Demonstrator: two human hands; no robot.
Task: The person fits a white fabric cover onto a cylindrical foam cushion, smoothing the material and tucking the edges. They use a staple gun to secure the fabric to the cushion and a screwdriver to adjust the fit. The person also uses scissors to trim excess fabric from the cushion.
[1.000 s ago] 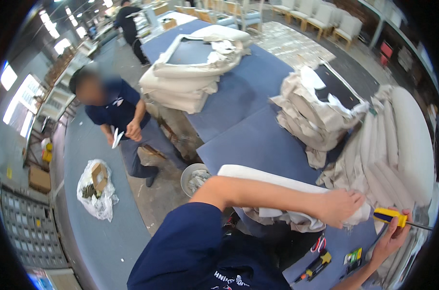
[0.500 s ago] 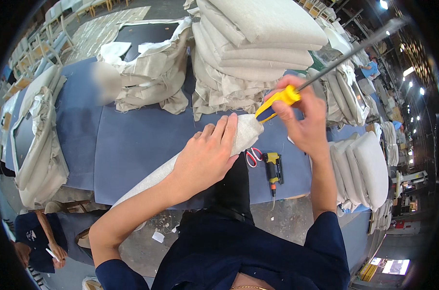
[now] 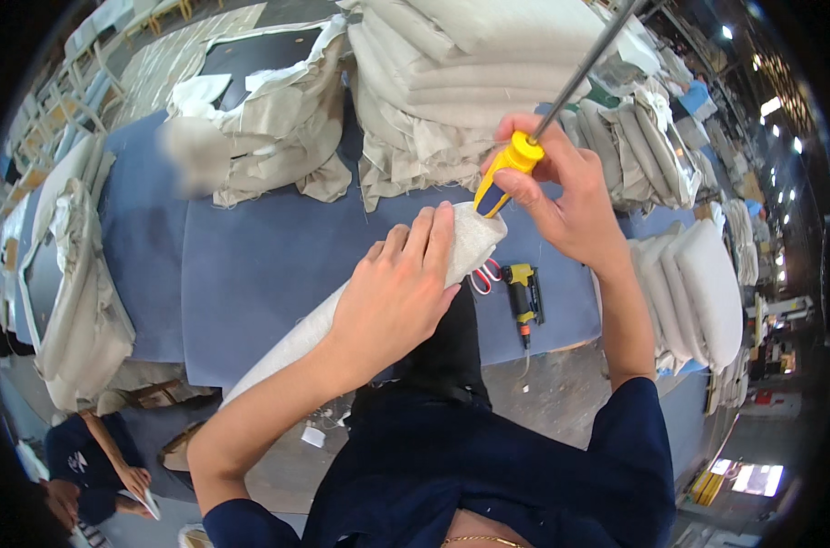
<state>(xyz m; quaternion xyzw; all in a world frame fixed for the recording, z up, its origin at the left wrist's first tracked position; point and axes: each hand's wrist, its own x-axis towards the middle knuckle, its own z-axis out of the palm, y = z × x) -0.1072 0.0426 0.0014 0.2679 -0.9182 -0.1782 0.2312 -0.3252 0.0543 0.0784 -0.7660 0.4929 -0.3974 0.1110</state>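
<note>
My left hand (image 3: 392, 297) is wrapped over a long beige fabric-covered cushion (image 3: 476, 239), which runs from its rounded far corner back beneath my left forearm. In my right hand (image 3: 575, 201) is a screwdriver (image 3: 522, 153) with a yellow and dark blue handle. Its long metal shaft points up and away to the far right. The butt of the handle touches the fabric at the cushion's corner. Past that corner, red-and-white-handled scissors (image 3: 486, 276) lie on the blue table, partly hidden by the cushion. A yellow and black staple gun (image 3: 524, 297) rests to their right.
Tall stacks of beige cushions (image 3: 460, 82) and fabric-draped panels (image 3: 287, 137) stand on the far side of the blue table (image 3: 250, 265). More cushions (image 3: 698, 292) are stacked at the right. At the lower left another person (image 3: 95, 466) holds a white object.
My right hand has tipped the screwdriver more upright, its butt still against the cushion's corner. The left hand keeps its hold. The whole view has shifted slightly.
</note>
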